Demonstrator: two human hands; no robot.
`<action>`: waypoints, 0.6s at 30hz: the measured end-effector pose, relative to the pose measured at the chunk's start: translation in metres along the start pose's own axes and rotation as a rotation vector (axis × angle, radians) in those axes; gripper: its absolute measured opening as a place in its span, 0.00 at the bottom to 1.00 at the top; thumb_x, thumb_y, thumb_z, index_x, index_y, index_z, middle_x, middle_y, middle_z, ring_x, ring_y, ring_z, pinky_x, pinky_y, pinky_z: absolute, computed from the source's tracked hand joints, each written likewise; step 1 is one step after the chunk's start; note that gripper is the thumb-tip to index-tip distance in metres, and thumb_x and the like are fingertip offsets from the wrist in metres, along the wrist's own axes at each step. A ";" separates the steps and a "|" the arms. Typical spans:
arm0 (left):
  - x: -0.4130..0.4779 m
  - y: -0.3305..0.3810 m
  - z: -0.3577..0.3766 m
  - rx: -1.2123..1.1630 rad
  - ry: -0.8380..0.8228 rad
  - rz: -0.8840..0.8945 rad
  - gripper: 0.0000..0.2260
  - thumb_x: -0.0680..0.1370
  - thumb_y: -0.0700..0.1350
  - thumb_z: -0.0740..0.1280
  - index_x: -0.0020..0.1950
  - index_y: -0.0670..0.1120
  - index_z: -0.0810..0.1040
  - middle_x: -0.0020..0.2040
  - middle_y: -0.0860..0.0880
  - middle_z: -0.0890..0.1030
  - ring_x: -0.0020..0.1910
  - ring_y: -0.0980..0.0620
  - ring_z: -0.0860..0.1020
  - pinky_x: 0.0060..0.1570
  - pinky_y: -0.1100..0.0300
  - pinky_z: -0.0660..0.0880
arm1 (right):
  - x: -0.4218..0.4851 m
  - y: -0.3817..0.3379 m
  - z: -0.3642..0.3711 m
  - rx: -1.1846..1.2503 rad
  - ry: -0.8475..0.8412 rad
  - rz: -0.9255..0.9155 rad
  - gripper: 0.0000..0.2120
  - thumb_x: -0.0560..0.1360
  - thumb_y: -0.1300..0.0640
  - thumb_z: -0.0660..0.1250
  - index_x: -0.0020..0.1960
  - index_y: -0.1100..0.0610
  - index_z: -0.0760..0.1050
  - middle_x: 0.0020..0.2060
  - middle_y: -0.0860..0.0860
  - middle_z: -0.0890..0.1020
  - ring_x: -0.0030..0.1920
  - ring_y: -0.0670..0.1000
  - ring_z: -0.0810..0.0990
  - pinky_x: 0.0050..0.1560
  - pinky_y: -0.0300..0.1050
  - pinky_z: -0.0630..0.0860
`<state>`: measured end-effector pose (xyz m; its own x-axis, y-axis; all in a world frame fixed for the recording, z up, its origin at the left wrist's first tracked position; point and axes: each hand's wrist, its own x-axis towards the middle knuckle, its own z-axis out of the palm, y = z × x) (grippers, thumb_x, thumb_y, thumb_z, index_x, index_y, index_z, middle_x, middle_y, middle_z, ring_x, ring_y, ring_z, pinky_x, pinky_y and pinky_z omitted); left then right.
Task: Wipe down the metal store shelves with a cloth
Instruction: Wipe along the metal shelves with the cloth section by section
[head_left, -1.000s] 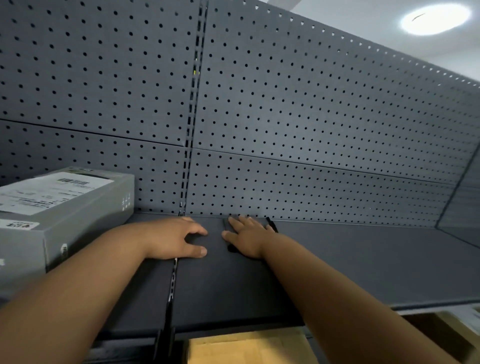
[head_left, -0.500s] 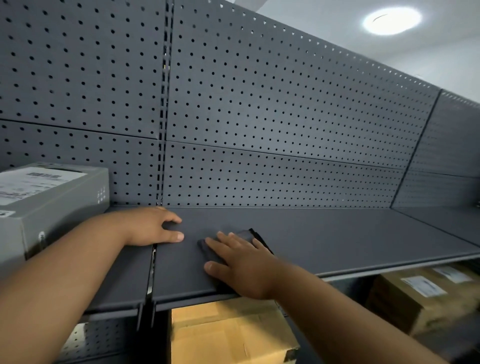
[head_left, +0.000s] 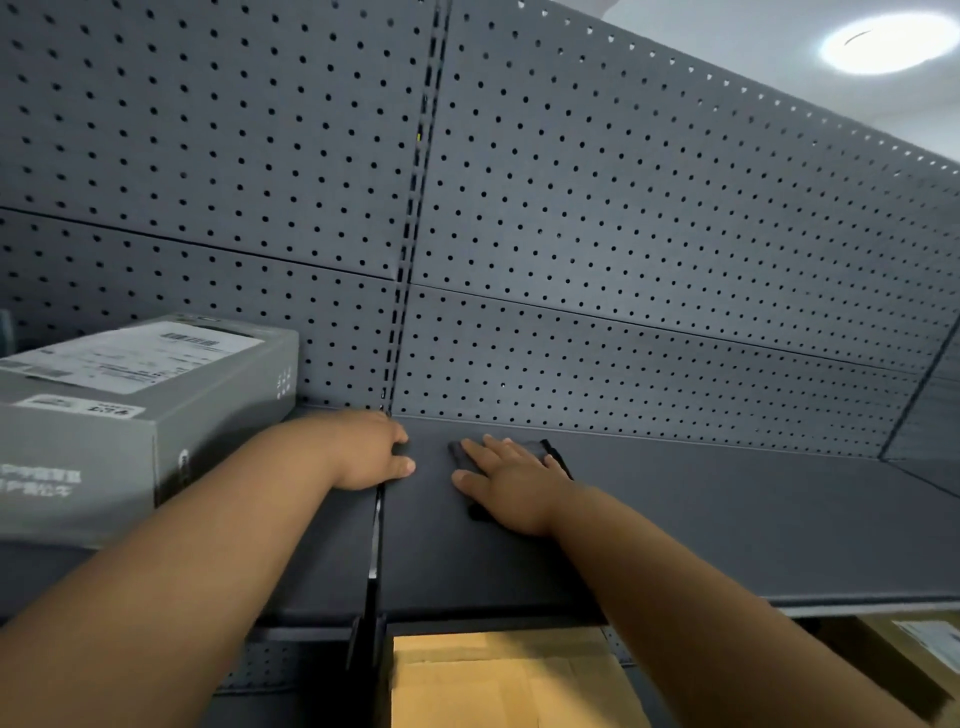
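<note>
A dark grey metal shelf (head_left: 727, 525) runs from left to right under a perforated back panel (head_left: 623, 260). My right hand (head_left: 511, 483) lies flat on a dark cloth (head_left: 550, 451), fingers straight and pointing toward the back panel, pressing the cloth onto the shelf near its rear edge. Most of the cloth is hidden under the hand. My left hand (head_left: 371, 449) rests on the shelf beside the seam between two shelf sections, its fingers slightly bent and holding nothing.
A grey box (head_left: 130, 415) with white labels stands on the shelf at the left, close to my left forearm. A slotted upright (head_left: 410, 234) splits the back panel. Cardboard boxes (head_left: 498, 680) sit on the level below. The shelf extends to the right.
My right hand has pushed the cloth away from the front edge toward the back panel. The left hand stays by the seam. The view has swung back to the left.
</note>
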<state>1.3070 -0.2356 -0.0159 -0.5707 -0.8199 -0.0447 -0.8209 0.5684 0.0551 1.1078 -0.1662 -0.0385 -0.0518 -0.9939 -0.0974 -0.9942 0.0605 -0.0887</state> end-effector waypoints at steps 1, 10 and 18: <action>0.000 0.001 0.000 0.006 0.003 0.004 0.27 0.81 0.60 0.58 0.77 0.51 0.63 0.76 0.48 0.65 0.73 0.49 0.66 0.69 0.54 0.65 | 0.010 0.001 0.000 0.000 0.003 0.011 0.32 0.79 0.33 0.44 0.79 0.42 0.45 0.79 0.47 0.46 0.78 0.50 0.42 0.73 0.63 0.39; 0.001 0.000 0.000 0.008 0.022 0.010 0.26 0.79 0.63 0.59 0.75 0.53 0.66 0.70 0.50 0.70 0.66 0.49 0.71 0.63 0.52 0.71 | 0.065 0.000 -0.002 -0.018 0.029 0.097 0.33 0.78 0.33 0.44 0.79 0.45 0.46 0.79 0.49 0.46 0.78 0.53 0.44 0.73 0.66 0.43; 0.002 -0.001 -0.003 -0.023 0.028 0.001 0.27 0.78 0.63 0.61 0.74 0.53 0.68 0.71 0.51 0.70 0.66 0.50 0.72 0.64 0.54 0.70 | 0.038 -0.004 -0.003 -0.014 0.001 0.036 0.33 0.78 0.32 0.44 0.79 0.43 0.45 0.79 0.48 0.45 0.78 0.52 0.41 0.73 0.63 0.40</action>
<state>1.3066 -0.2378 -0.0134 -0.5704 -0.8212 -0.0166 -0.8196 0.5676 0.0777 1.1097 -0.2049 -0.0387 -0.0881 -0.9912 -0.0992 -0.9929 0.0953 -0.0711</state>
